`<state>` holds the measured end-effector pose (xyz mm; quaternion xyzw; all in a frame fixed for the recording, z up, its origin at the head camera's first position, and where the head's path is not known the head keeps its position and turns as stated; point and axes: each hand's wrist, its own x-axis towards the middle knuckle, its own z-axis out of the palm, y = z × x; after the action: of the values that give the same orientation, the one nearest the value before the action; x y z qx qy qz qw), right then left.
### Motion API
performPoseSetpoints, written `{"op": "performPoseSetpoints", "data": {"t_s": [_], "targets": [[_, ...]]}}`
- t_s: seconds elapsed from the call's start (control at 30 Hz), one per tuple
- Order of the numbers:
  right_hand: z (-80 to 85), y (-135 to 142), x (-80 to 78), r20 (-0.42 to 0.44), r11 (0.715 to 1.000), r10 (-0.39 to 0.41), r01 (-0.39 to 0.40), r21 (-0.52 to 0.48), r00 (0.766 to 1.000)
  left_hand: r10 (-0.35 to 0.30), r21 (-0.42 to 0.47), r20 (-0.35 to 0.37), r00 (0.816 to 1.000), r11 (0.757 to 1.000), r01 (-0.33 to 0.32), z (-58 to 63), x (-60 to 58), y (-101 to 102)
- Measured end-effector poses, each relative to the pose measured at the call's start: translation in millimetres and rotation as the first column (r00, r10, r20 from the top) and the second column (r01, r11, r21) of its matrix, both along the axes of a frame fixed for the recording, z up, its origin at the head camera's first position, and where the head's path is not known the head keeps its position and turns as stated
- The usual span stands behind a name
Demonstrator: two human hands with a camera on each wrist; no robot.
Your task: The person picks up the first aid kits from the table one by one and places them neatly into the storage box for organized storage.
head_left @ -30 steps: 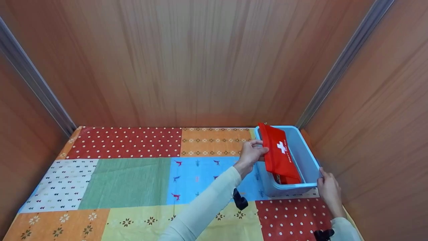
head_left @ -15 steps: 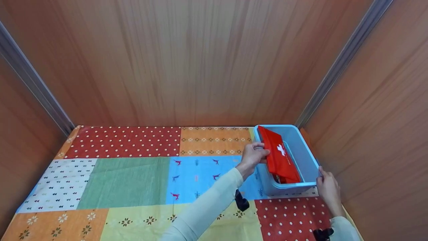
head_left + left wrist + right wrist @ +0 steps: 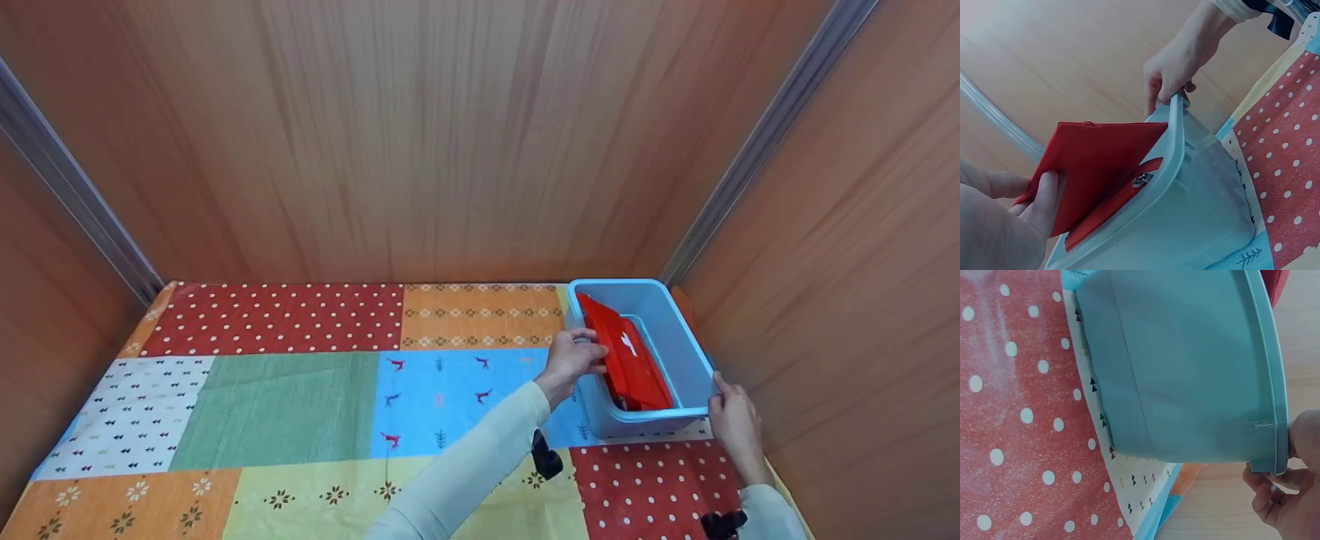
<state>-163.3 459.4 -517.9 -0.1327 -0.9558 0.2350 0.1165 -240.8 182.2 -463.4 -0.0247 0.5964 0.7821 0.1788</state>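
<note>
A red first-aid pouch (image 3: 630,364) with a white cross leans inside the light blue plastic bin (image 3: 684,330), along its left side. My left hand (image 3: 574,356) reaches to the bin's left rim and pinches the pouch's edge between thumb and fingers. In the left wrist view, the raised red panel (image 3: 1100,163) is held by that hand, and another red layer with a small black-and-white patterned patch (image 3: 1143,179) lies lower in the bin. My right hand (image 3: 736,424) grips the bin's near right corner; its thumb and fingers hold the rim in the right wrist view.
Under the bin spreads a patchwork-print tablecloth (image 3: 285,405). Wooden panels stand behind (image 3: 420,150) and close on the right (image 3: 847,315), with metal strips at the corners. Each wrist carries a black strap (image 3: 547,457).
The pouch has sunk lower and flatter into the bin, its top edge moving below the far rim. The left hand has lowered with it; the right hand stays at the corner.
</note>
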Motion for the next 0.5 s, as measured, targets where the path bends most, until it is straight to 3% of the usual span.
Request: {"op": "performPoseSetpoints", "data": {"t_s": [0.5], "targets": [[-0.6, -0.5, 1.9, 0.018, 1.000, -0.001, 0.001, -0.010, 1.000, -0.045, 0.033, 0.038, 0.998, 0.998, 0.044, -6.0, 2.1, -7.1]]}}
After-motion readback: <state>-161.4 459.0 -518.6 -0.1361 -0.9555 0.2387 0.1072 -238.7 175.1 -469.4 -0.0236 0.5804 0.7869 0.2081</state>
